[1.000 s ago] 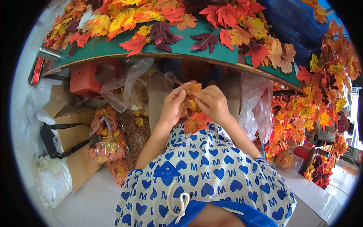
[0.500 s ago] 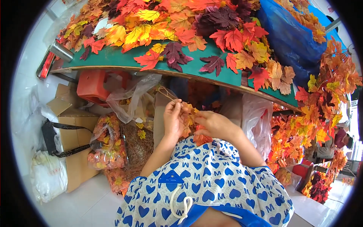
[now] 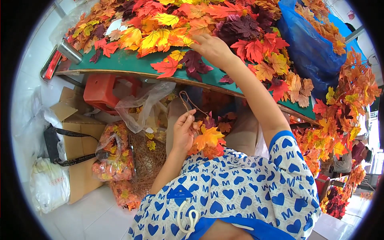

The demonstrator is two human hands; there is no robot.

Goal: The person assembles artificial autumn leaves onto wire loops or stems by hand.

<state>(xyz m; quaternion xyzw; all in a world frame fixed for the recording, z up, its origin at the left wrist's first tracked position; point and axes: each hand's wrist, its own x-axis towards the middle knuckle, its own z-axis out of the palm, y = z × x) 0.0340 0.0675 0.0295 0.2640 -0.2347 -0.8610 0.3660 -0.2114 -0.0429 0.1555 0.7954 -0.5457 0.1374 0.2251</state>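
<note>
My left hand [image 3: 184, 134] pinches a thin brown stem [image 3: 185, 98] bent into a loop, which rises above the fingers. From this stem an artificial maple leaf garland [image 3: 210, 138], orange, yellow and dark purple, hangs beside the hand in front of my lap. My right hand [image 3: 212, 49] is stretched over the table to the pile of artificial maple leaves [image 3: 156, 40]. Its fingers reach out, slightly bent and apart, at the edge of the yellow and orange leaves; whether the tips touch one is hard to see. Purple leaves [image 3: 195, 65] lie just below that hand.
The green tabletop [image 3: 120, 61] has a wooden front edge. A blue plastic bag [image 3: 310, 44] lies at its right. Underneath are a red plastic stool [image 3: 100, 92] and clear plastic sheeting [image 3: 138, 114]. A cardboard box [image 3: 80, 140] and bagged leaves [image 3: 114, 160] stand at left.
My right hand has left the garland and moved up and away to the leaf pile on the table. The left hand stays low with the stem, and more garland leaves now show.
</note>
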